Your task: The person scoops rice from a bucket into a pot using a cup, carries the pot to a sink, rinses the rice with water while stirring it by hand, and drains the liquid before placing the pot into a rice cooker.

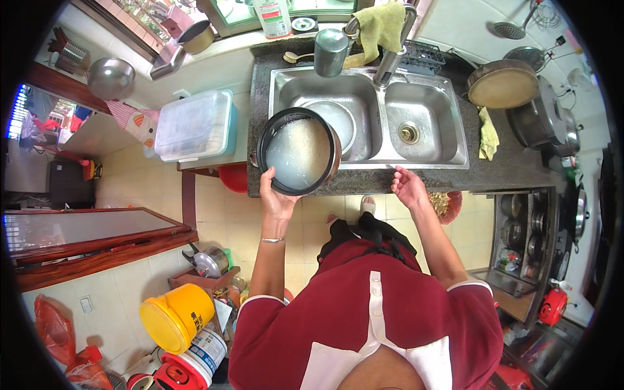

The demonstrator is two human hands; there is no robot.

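Note:
My left hand grips the near rim of a dark round pot, thumb on the rim and fingers underneath. Inside lie white rice grains under cloudy water; the grains are heaped toward the far right side. The pot is held tilted over the counter edge and the left basin of a steel double sink. Apart from the pot, my right hand is by the sink's front edge, fingers loosely curled, holding nothing. A pale round bowl or plate sits in the left basin, partly hidden by the pot.
Behind the sink stand a faucet draped with a green cloth, a metal canister and a brush. A lidded plastic box is at left. A round board and a yellow-green cloth are at right.

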